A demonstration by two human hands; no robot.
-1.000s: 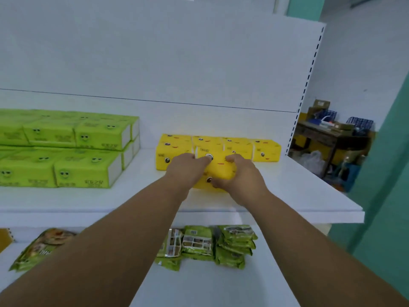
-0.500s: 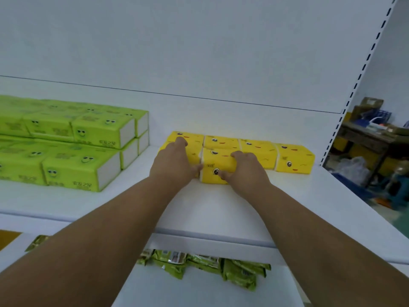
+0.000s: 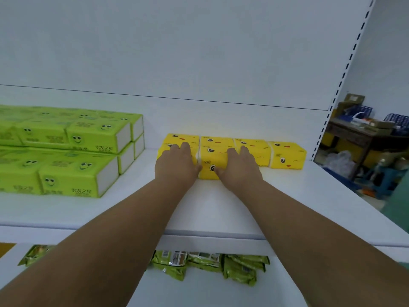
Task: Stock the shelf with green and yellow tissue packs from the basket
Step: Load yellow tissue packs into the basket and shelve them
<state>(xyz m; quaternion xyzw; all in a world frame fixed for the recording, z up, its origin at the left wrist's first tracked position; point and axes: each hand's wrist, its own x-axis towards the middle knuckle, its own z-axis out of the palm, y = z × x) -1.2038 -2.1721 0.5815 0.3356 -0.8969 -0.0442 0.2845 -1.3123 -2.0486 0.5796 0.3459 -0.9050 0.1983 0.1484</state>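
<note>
My left hand point(image 3: 177, 166) lies flat, fingers straight, on the front-left yellow tissue pack point(image 3: 170, 150). My right hand point(image 3: 240, 168) lies across the front-middle yellow tissue pack point(image 3: 211, 160), thumb against its near face; whether the fingers press or curl I cannot tell. Both packs sit mid-depth on the shelf point(image 3: 287, 200), against the back row point(image 3: 287, 155) at 12 o'clock.

Risk: the packs are soft, film-wrapped blocks. Uneven pressure could skew a pack, open a gap, or shunt the back row. The film looks slick, so hands may slip.

At 10 o'clock, the green tissue packs point(image 3: 73, 156) form a firmer-looking, square-edged two-layer stack. The basket is out of view.
</note>
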